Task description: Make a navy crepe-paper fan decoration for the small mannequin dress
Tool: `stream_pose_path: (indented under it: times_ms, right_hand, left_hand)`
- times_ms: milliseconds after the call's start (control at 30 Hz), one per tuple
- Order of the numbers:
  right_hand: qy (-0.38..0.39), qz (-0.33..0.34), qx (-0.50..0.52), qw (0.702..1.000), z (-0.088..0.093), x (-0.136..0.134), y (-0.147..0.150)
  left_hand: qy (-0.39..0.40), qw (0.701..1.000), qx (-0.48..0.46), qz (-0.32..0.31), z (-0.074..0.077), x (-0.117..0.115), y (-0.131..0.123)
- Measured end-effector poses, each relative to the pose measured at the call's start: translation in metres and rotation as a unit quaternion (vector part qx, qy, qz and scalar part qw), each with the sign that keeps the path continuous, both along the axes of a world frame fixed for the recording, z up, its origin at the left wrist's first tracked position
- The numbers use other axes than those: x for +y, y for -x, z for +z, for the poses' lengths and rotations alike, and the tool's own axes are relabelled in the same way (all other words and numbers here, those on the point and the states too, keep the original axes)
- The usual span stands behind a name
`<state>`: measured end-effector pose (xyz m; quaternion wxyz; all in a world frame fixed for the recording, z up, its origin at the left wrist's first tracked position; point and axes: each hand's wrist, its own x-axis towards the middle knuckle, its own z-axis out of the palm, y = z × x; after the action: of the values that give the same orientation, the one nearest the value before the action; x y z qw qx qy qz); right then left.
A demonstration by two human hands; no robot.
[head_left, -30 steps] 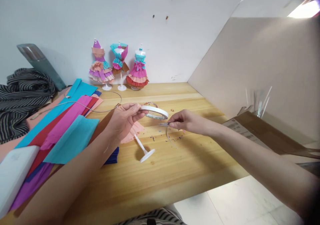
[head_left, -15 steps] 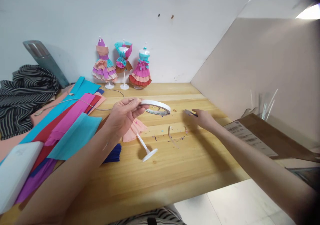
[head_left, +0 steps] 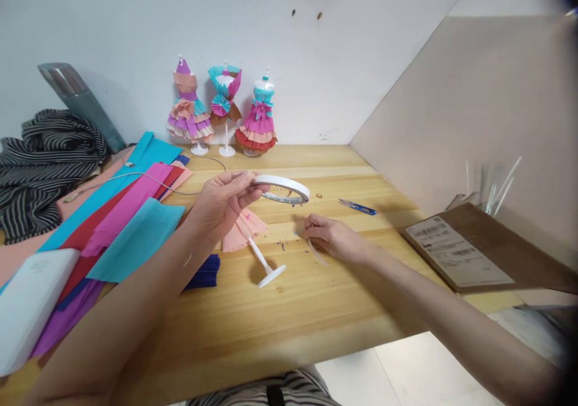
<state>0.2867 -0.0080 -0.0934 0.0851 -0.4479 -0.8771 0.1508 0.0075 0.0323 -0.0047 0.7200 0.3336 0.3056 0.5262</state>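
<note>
My left hand (head_left: 230, 201) pinches the edge of a roll of double-sided tape (head_left: 293, 184) and holds it up over the table. Lower and to the right, my right hand (head_left: 332, 236) has its fingers closed at the upper end of a thin, pale strip of tape (head_left: 317, 254); the fingertips partly hide the contact. Blue-handled thread snips (head_left: 357, 207) lie on the wood beyond that hand. Under the left hand, a small mannequin on a white stand (head_left: 259, 254) lies on its side with a pleated peach paper skirt (head_left: 244, 231), its upper part hidden.
Coloured crepe paper (head_left: 135, 243) and a white box-like object (head_left: 38, 309) cover the left side. Three dressed mini mannequins (head_left: 257, 117) stand by the wall. A cardboard box (head_left: 469, 249) sits at the right, and a navy pleated piece (head_left: 205, 272) lies near my left forearm.
My right hand has let go of the thread snips, which now lie on the table, and has moved left and nearer to the tape strip. The left hand still holds the roll.
</note>
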Motion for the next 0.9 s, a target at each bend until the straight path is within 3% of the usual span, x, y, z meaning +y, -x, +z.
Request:
stream_pose_path:
  times_ms: [267,433,633,900]
  right_hand:
    - [0.048,0.039,-0.01,0.998,0.024,0.003,0.03]
    - [0.084,-0.023,-0.05,0.995,0.026,0.005,0.065]
    - [0.11,-0.126,-0.101,0.981,0.02,0.016,0.082]
    - [0.179,-0.134,-0.094,0.97,0.035,0.034,0.081]
  left_hand:
    - [0.009,1.0,0.003,-0.013,0.002,-0.001,0.0]
    - [-0.001,1.0,-0.001,-0.019,0.0,-0.001,0.001]
    - [-0.006,1.0,-0.007,-0.027,-0.002,-0.001,0.002]
    - [-0.008,1.0,-0.006,-0.025,-0.002,-0.001,0.003]
